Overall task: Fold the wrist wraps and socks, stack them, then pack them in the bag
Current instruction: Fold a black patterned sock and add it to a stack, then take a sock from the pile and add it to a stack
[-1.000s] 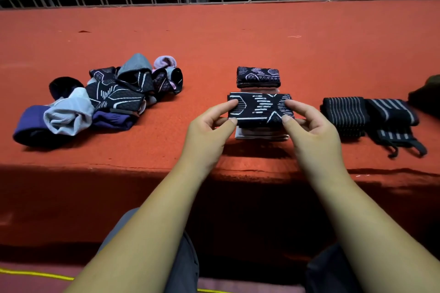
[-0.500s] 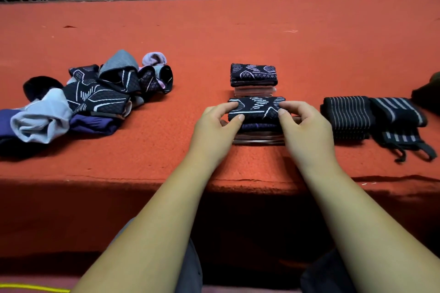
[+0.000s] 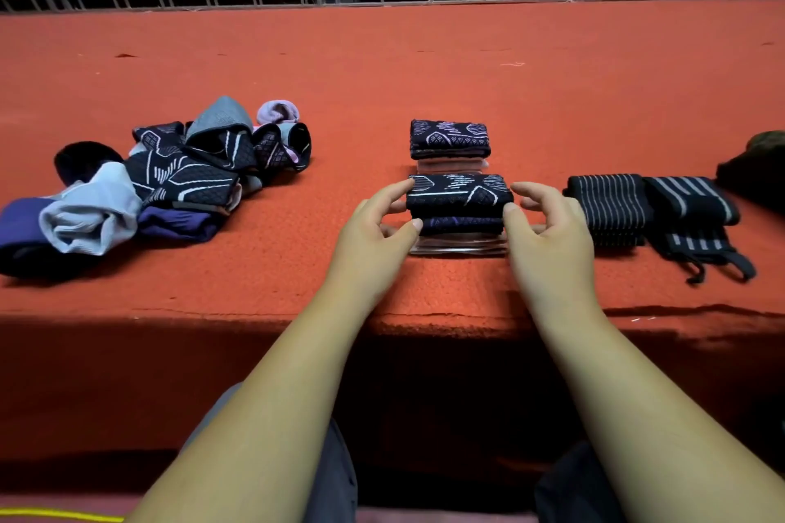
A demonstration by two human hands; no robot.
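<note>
The red-carpeted table (image 3: 424, 55) bears a loose sock pile (image 3: 178, 183) left, 2 folded-sock stacks (image 3: 450, 138) centre, 2 wrist wraps (image 3: 607, 204) right.
</note>
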